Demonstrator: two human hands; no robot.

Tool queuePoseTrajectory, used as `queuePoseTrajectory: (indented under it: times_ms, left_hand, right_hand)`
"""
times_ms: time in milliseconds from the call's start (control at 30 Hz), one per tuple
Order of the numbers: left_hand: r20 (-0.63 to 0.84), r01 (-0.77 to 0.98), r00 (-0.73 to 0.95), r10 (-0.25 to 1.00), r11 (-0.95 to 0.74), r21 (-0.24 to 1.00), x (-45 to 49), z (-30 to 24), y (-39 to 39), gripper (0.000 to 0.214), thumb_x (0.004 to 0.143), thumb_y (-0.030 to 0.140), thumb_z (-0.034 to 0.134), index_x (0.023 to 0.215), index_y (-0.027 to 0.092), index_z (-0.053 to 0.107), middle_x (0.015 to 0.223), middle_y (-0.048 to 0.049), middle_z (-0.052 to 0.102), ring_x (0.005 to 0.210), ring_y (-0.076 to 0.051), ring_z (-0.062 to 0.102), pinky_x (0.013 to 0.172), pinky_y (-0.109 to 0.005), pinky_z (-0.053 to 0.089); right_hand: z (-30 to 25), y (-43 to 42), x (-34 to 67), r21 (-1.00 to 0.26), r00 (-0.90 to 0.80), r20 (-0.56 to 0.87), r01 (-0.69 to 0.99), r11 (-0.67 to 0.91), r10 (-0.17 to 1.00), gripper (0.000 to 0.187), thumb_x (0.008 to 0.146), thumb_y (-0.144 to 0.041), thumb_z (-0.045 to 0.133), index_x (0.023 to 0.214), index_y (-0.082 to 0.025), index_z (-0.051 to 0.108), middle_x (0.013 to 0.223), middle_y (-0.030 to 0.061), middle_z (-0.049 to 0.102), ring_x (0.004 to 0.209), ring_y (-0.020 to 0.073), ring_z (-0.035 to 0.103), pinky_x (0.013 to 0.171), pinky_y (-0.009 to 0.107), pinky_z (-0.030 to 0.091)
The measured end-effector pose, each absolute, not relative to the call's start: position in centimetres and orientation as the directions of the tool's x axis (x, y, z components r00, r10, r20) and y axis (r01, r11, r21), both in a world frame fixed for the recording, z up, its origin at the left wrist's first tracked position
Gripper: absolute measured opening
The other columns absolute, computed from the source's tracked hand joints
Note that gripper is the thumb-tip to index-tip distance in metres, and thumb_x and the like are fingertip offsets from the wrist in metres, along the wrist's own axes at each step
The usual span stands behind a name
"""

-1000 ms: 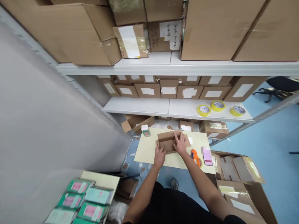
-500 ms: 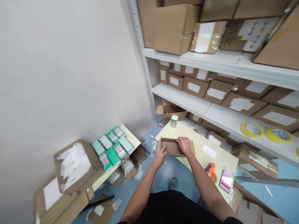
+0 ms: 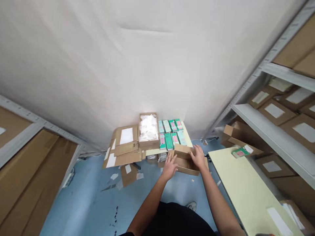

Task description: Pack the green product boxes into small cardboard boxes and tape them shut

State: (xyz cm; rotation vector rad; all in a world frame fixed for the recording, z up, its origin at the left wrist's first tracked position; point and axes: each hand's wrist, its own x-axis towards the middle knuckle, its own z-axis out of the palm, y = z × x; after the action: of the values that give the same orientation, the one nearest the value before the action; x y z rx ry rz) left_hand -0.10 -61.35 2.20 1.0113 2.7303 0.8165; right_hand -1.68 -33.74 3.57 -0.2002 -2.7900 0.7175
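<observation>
An open cardboard box (image 3: 188, 171) is held between my two hands, over the floor in front of the small table. My left hand (image 3: 169, 168) grips its left end, fingers over the edge. On its right end my right hand (image 3: 197, 156) has the fingers over the wall. The inside of the box shows bare cardboard. Just beyond it, several green and pink packages (image 3: 169, 141) lie in two rows on the small table (image 3: 188, 139). Left of them stands a carton (image 3: 149, 143) full of white paper pieces.
Flattened cardboard (image 3: 125, 159) lies left of the carton. To the right is a pale yellow table (image 3: 243, 183) with one green package (image 3: 240, 152) at its far end. Shelves (image 3: 265, 124) with boxes stand at the right; another rack (image 3: 36, 124) is at the left.
My view has turned left, from the yellow table and shelves toward the small table by the wall. The open box has come along in both hands.
</observation>
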Motion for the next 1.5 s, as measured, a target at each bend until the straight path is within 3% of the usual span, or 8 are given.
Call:
queuePoseTrajectory:
  times_ms: [333, 467, 767, 933, 1167, 1267, 1367, 1500]
  left_hand:
    - [-0.027, 0.296, -0.931, 0.363, 0.798, 0.525, -0.4, 2.7, -81.1, 0.013, 0.087, 0.018, 0.075, 0.098, 0.024, 0.078, 0.174, -0.0028, 0.028, 0.164, -0.038, 0.004, 0.130, -0.068, 0.016]
    - [-0.044, 0.221, -0.958, 0.283, 0.829, 0.514, -0.8, 3.0, -84.4, 0.012, 0.089, 0.018, 0.072, 0.097, 0.023, 0.078, 0.175, -0.0023, 0.027, 0.164, -0.039, 0.005, 0.130, -0.065, 0.019]
    - [-0.071, 0.185, -0.964, 0.258, 0.834, 0.520, -2.9, 2.9, -84.0, 0.010, 0.087, 0.018, 0.074, 0.094, 0.024, 0.079, 0.175, 0.0009, 0.026, 0.164, -0.037, 0.009, 0.131, -0.063, 0.020]
    - [-0.118, 0.175, -0.955, 0.271, 0.840, 0.513, -3.7, 2.8, -83.9, 0.010, 0.086, 0.016, 0.075, 0.092, 0.024, 0.078, 0.176, 0.0011, 0.023, 0.164, -0.036, 0.008, 0.131, -0.063, 0.018]
    - [-0.059, 0.212, -0.956, 0.287, 0.817, 0.536, -3.7, 3.4, -84.4, 0.012, 0.087, 0.016, 0.074, 0.095, 0.024, 0.078, 0.175, 0.0008, 0.025, 0.164, -0.036, 0.008, 0.132, -0.063, 0.017]
    - [-0.018, 0.223, -0.960, 0.278, 0.806, 0.548, -3.4, 3.6, -84.5, 0.012, 0.087, 0.016, 0.075, 0.096, 0.024, 0.078, 0.175, 0.0005, 0.026, 0.164, -0.036, 0.007, 0.132, -0.064, 0.017]
    - [0.010, 0.255, -0.954, 0.300, 0.792, 0.554, -3.0, 3.6, -84.9, 0.010, 0.086, 0.015, 0.076, 0.092, 0.023, 0.078, 0.175, 0.0001, 0.027, 0.164, -0.036, 0.008, 0.131, -0.064, 0.019]
    - [0.022, 0.275, -0.949, 0.316, 0.786, 0.554, -2.3, 3.6, -85.4, 0.009, 0.084, 0.015, 0.078, 0.090, 0.023, 0.079, 0.174, -0.0011, 0.029, 0.163, -0.038, 0.012, 0.129, -0.064, 0.024]
  right_hand:
    - [5.6, -56.3, -14.1, -0.524, -0.975, 0.164, -0.214, 0.824, -0.149, 0.055, 0.098, -0.038, 0.055, 0.150, -0.021, 0.056, 0.161, 0.0144, 0.047, 0.149, 0.0333, 0.042, 0.124, 0.048, 0.036]
    - [5.6, -60.6, -19.2, -0.500, -0.975, 0.050, -0.213, 0.840, -0.217, 0.048, 0.096, -0.033, 0.061, 0.141, -0.020, 0.064, 0.153, 0.0131, 0.056, 0.139, 0.0298, 0.054, 0.117, 0.040, 0.044]
    - [3.1, -63.3, -27.6, -0.274, -0.924, -0.303, -0.151, 0.950, -0.234, 0.060, 0.082, -0.024, 0.080, 0.140, -0.020, 0.065, 0.136, 0.0150, 0.070, 0.117, 0.0288, 0.069, 0.094, 0.033, 0.052]
    - [2.5, -63.6, -28.1, -0.276, -0.930, -0.286, -0.149, 0.949, -0.230, 0.025, 0.096, -0.021, 0.061, 0.114, -0.019, 0.078, 0.114, 0.0161, 0.078, 0.107, 0.0287, 0.072, 0.089, 0.034, 0.050]
    - [4.7, -63.2, -27.2, -0.260, -0.964, -0.184, -0.139, 0.956, -0.190, 0.026, 0.103, -0.027, 0.052, 0.112, -0.018, 0.075, 0.116, 0.0153, 0.078, 0.107, 0.0261, 0.070, 0.088, 0.029, 0.046]
    - [4.9, -63.1, -27.2, -0.277, -0.962, -0.204, -0.121, 0.953, -0.181, 0.032, 0.102, -0.025, 0.053, 0.129, -0.017, 0.068, 0.123, 0.0153, 0.076, 0.111, 0.0256, 0.069, 0.089, 0.028, 0.047]
    - [4.3, -63.4, -27.6, -0.321, -0.932, -0.275, -0.141, 0.937, -0.234, 0.061, 0.095, -0.025, 0.067, 0.153, -0.020, 0.051, 0.140, 0.0140, 0.069, 0.123, 0.0262, 0.066, 0.097, 0.028, 0.047]
    - [3.0, -64.8, -28.3, -0.297, -0.890, -0.384, -0.133, 0.946, -0.246, 0.075, 0.083, -0.020, 0.076, 0.154, -0.018, 0.052, 0.134, 0.0132, 0.073, 0.122, 0.0274, 0.068, 0.099, 0.029, 0.049]
